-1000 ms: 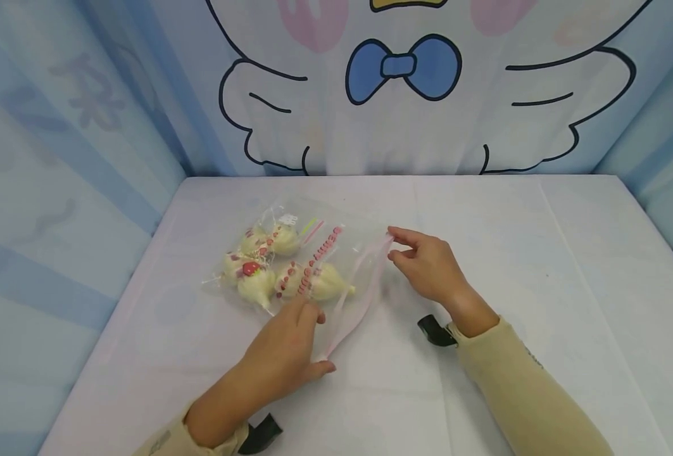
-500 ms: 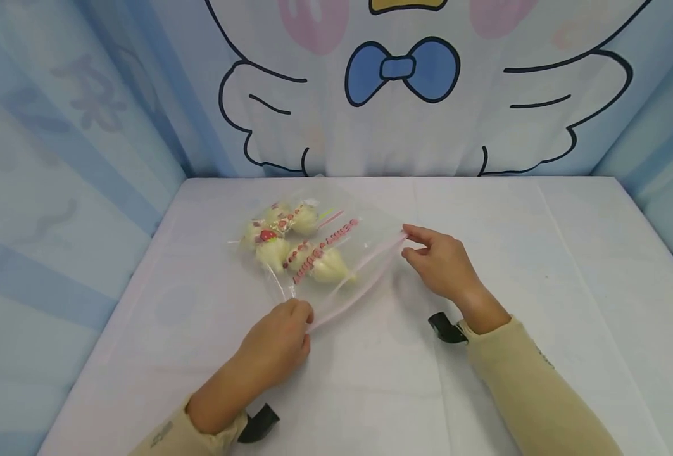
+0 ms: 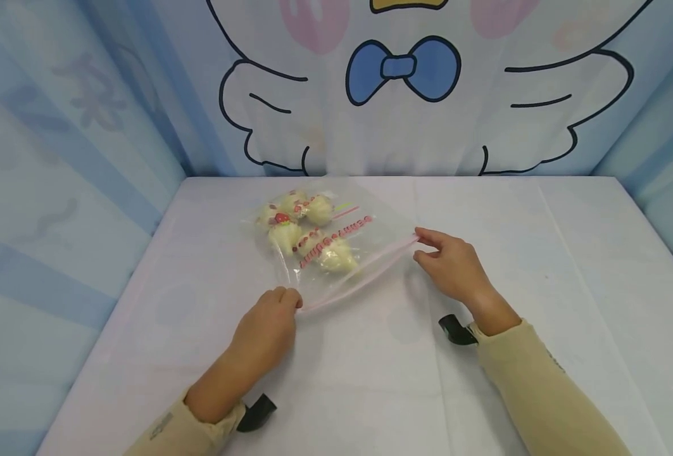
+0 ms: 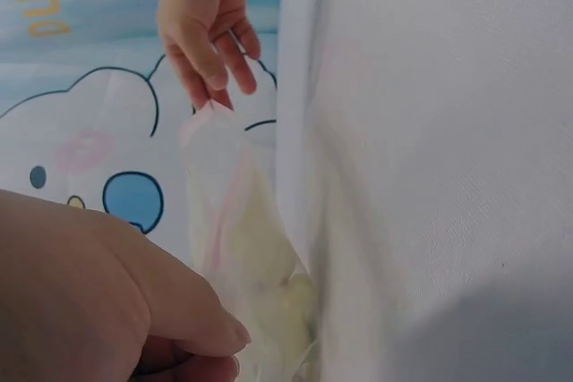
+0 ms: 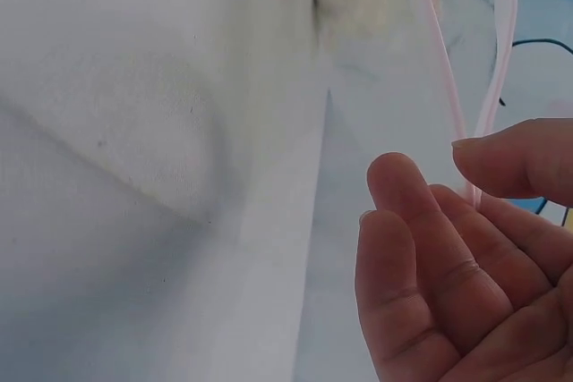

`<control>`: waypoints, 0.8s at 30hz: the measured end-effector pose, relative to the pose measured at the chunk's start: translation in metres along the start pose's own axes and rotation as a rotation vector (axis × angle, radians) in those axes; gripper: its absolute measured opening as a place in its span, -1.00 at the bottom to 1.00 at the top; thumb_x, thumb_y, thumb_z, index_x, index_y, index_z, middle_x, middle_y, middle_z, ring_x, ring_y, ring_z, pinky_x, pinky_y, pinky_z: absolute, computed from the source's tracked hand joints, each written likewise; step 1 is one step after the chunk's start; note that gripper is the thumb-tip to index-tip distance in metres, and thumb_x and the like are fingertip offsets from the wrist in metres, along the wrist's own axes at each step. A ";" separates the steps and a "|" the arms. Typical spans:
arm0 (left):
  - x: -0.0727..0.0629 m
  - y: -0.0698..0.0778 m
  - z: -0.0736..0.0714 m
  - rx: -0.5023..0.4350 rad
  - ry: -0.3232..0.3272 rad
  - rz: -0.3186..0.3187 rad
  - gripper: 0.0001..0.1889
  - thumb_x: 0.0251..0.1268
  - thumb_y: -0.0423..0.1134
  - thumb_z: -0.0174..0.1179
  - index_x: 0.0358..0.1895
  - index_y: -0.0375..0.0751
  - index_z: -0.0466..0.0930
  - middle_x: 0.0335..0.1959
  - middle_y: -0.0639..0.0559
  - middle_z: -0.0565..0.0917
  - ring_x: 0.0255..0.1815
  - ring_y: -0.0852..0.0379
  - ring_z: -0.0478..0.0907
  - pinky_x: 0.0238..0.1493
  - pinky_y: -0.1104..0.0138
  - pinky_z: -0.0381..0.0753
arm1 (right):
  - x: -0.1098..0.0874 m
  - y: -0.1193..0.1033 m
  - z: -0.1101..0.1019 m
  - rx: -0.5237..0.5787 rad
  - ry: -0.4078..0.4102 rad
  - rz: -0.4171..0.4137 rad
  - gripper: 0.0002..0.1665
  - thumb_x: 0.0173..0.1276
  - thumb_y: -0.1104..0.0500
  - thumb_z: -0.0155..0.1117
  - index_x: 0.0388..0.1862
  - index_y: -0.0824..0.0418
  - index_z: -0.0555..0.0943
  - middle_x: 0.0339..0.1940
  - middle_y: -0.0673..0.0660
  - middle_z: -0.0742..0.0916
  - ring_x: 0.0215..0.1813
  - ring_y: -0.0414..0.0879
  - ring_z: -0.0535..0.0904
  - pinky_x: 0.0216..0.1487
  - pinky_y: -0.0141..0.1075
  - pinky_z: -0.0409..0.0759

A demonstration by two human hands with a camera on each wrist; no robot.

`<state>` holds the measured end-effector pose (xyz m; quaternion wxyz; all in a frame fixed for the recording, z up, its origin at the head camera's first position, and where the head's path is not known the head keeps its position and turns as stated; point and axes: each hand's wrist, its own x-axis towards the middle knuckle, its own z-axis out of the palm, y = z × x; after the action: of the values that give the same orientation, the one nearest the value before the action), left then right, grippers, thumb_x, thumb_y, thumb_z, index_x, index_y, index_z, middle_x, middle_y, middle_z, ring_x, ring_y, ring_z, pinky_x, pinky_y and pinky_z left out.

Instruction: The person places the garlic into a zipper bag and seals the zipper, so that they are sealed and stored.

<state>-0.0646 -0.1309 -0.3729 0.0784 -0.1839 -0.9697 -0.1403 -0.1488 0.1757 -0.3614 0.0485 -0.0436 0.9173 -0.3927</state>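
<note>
A clear zip bag (image 3: 390, 212) with a pink zip edge and red print holds several pale garlic bulbs (image 3: 283, 239), bunched toward its far left end. At the near left corner of its mouth, my left hand (image 3: 264, 329) pinches the edge, fingers curled. My right hand (image 3: 456, 269) pinches the other corner between thumb and index finger, with the other fingers loosely bent, as the right wrist view shows. Between the hands the pink zip edge (image 5: 439, 51) stretches, its two sides parted in that view. The bulbs are partly hidden by print and glare.
A white cloth (image 3: 370, 386) covers the table. Behind it hangs a curtain (image 3: 404, 139) with a cartoon print, and a blue and white curtain (image 3: 57, 253) stands along the left side. Black wrist mounts (image 3: 257, 413) stick out from both sleeves.
The bag has moved right and away from me, its mouth edge now drawn tauter. My left hand moved left and forward, closing its fingers on the corner; my right hand shifted right, still pinching.
</note>
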 end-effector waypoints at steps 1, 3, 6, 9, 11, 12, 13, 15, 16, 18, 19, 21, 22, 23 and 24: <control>0.000 0.000 0.000 -0.009 0.002 -0.004 -0.87 0.20 -0.59 0.18 -0.30 -0.30 0.54 -0.41 -0.08 0.53 -0.38 -0.05 0.51 -0.35 0.18 0.58 | 0.000 0.001 -0.001 -0.002 -0.001 0.001 -0.36 0.47 0.12 0.10 0.51 0.19 0.37 0.33 0.20 0.59 0.14 0.10 0.65 0.14 0.03 0.53; 0.001 -0.001 0.001 -0.028 0.045 0.005 -0.87 0.19 -0.58 0.23 -0.32 -0.30 0.56 -0.44 -0.07 0.53 -0.40 -0.05 0.53 -0.36 0.18 0.59 | 0.000 0.002 -0.001 -0.006 0.001 0.001 -0.36 0.47 0.12 0.08 0.51 0.20 0.36 0.33 0.21 0.59 0.16 0.10 0.64 0.16 0.04 0.52; 0.001 -0.003 0.002 -0.056 0.128 0.022 -0.85 0.13 -0.56 0.33 -0.37 -0.30 0.57 -0.49 -0.05 0.53 -0.46 -0.02 0.54 -0.41 0.20 0.57 | 0.001 0.004 -0.002 -0.010 0.008 0.004 -0.35 0.47 0.13 0.07 0.51 0.20 0.36 0.33 0.21 0.59 0.17 0.10 0.64 0.18 0.04 0.51; 0.001 -0.004 0.002 -0.083 0.198 0.031 -0.82 0.07 -0.57 0.37 -0.42 -0.27 0.58 -0.54 -0.02 0.53 -0.51 0.03 0.51 -0.45 0.22 0.55 | 0.001 0.004 -0.003 -0.008 0.010 0.010 -0.35 0.46 0.12 0.07 0.52 0.21 0.35 0.33 0.22 0.58 0.18 0.11 0.63 0.17 0.05 0.52; 0.001 -0.004 0.002 -0.106 0.214 0.027 -0.81 0.07 -0.56 0.39 -0.43 -0.24 0.59 -0.55 0.01 0.53 -0.51 0.07 0.50 -0.44 0.23 0.55 | 0.001 0.005 -0.003 -0.002 0.008 0.021 -0.33 0.47 0.10 0.08 0.52 0.21 0.34 0.35 0.23 0.56 0.18 0.11 0.63 0.16 0.05 0.53; 0.001 -0.004 0.002 -0.114 0.222 0.031 -0.80 0.06 -0.56 0.40 -0.44 -0.23 0.60 -0.55 0.02 0.53 -0.50 0.07 0.50 -0.43 0.23 0.55 | 0.001 0.005 -0.003 -0.001 0.009 0.027 -0.32 0.47 0.10 0.09 0.53 0.22 0.33 0.36 0.23 0.56 0.17 0.12 0.63 0.14 0.05 0.54; 0.001 -0.004 0.003 -0.121 0.231 0.038 -0.80 0.04 -0.57 0.40 -0.44 -0.22 0.61 -0.54 0.02 0.54 -0.50 0.07 0.50 -0.43 0.23 0.56 | 0.001 0.005 -0.003 -0.005 0.013 0.034 -0.31 0.47 0.09 0.10 0.54 0.23 0.31 0.35 0.25 0.56 0.17 0.13 0.63 0.13 0.05 0.54; 0.001 -0.004 0.003 -0.135 0.244 0.052 -0.80 0.01 -0.59 0.42 -0.43 -0.22 0.65 -0.53 0.01 0.56 -0.48 0.07 0.52 -0.42 0.23 0.57 | 0.001 0.004 -0.003 -0.024 0.030 0.043 -0.28 0.47 0.07 0.11 0.55 0.25 0.27 0.40 0.28 0.51 0.21 0.17 0.59 0.13 0.08 0.53; 0.001 -0.004 0.003 -0.139 0.250 0.059 -0.79 -0.01 -0.59 0.43 -0.43 -0.23 0.67 -0.52 0.01 0.56 -0.47 0.07 0.52 -0.42 0.23 0.58 | 0.000 0.004 -0.003 -0.032 0.053 0.041 -0.27 0.47 0.08 0.12 0.55 0.27 0.26 0.41 0.31 0.48 0.23 0.19 0.56 0.14 0.09 0.52; 0.002 -0.004 0.003 -0.147 0.262 0.070 -0.79 -0.04 -0.61 0.43 -0.42 -0.24 0.70 -0.52 0.01 0.57 -0.47 0.07 0.53 -0.43 0.24 0.58 | -0.002 0.000 -0.002 -0.046 0.122 0.019 -0.28 0.47 0.11 0.14 0.53 0.31 0.27 0.42 0.36 0.43 0.26 0.23 0.49 0.16 0.13 0.49; 0.002 -0.004 0.004 -0.154 0.265 0.076 -0.79 -0.04 -0.62 0.43 -0.41 -0.25 0.72 -0.52 0.01 0.56 -0.47 0.07 0.52 -0.45 0.25 0.57 | -0.003 -0.002 -0.001 -0.049 0.166 -0.010 -0.31 0.46 0.14 0.16 0.51 0.34 0.30 0.41 0.39 0.42 0.28 0.25 0.46 0.17 0.14 0.48; 0.002 -0.004 0.004 -0.164 0.273 0.080 -0.80 -0.04 -0.62 0.42 -0.40 -0.26 0.73 -0.53 0.01 0.54 -0.48 0.08 0.50 -0.46 0.26 0.56 | -0.006 -0.009 0.003 -0.044 0.264 -0.107 -0.38 0.43 0.22 0.20 0.42 0.39 0.39 0.37 0.40 0.43 0.30 0.27 0.42 0.24 0.16 0.42; 0.003 -0.004 0.004 -0.170 0.275 0.082 -0.81 -0.03 -0.62 0.42 -0.40 -0.27 0.73 -0.53 0.01 0.54 -0.49 0.08 0.50 -0.46 0.27 0.56 | -0.008 -0.013 0.006 -0.037 0.307 -0.176 -0.43 0.40 0.26 0.22 0.36 0.41 0.45 0.32 0.39 0.47 0.29 0.27 0.42 0.24 0.16 0.41; 0.003 -0.004 0.004 -0.176 0.278 0.082 -0.82 -0.01 -0.61 0.41 -0.39 -0.28 0.73 -0.52 0.01 0.55 -0.48 0.08 0.51 -0.45 0.28 0.57 | -0.009 -0.018 0.010 -0.036 0.340 -0.260 -0.47 0.37 0.29 0.25 0.30 0.42 0.50 0.28 0.39 0.51 0.27 0.27 0.43 0.25 0.15 0.40; 0.003 -0.004 0.004 -0.184 0.283 0.082 -0.82 0.00 -0.61 0.41 -0.39 -0.28 0.73 -0.51 0.00 0.56 -0.47 0.08 0.52 -0.44 0.27 0.57 | -0.011 -0.023 0.014 -0.040 0.364 -0.354 -0.51 0.33 0.32 0.28 0.23 0.43 0.54 0.22 0.37 0.56 0.24 0.26 0.45 0.24 0.14 0.41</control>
<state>-0.0692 -0.1320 -0.3771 0.2024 -0.2082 -0.9238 -0.2494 -0.1355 0.1508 -0.3534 -0.1880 -0.1329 0.8966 -0.3783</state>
